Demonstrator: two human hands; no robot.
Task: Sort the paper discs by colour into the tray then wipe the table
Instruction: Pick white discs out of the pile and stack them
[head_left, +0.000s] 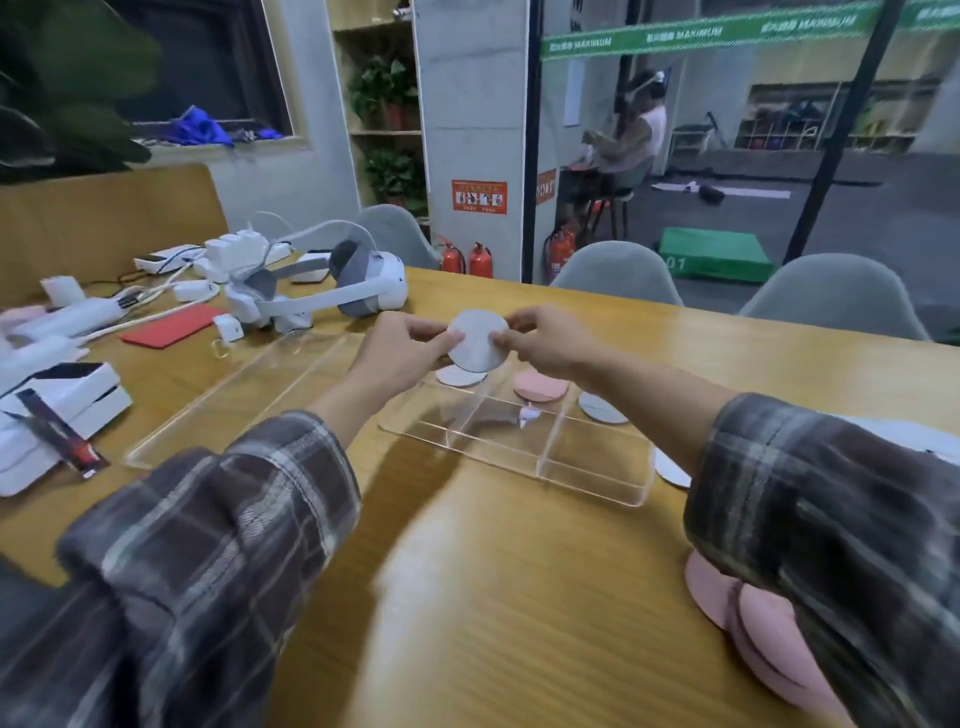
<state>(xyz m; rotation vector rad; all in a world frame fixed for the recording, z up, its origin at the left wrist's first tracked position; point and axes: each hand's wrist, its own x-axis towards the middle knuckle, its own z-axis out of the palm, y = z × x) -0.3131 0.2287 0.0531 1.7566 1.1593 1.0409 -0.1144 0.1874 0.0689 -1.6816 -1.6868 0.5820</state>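
Grey round paper disc (478, 340) is what I see pinched between both hands above the far end of the clear acrylic divided tray (597, 467): my left hand (402, 348) grips its left edge with thumb and fingers, my right hand (545, 340) grips its right edge. On the wooden desk (519, 597), another grey disc (460, 375) and a pink paper disc (540, 387) lie at the tray's far side. More pink discs (753, 623) sit near my right plaid sleeve (831, 519). A white headset (322, 286) rests far left.
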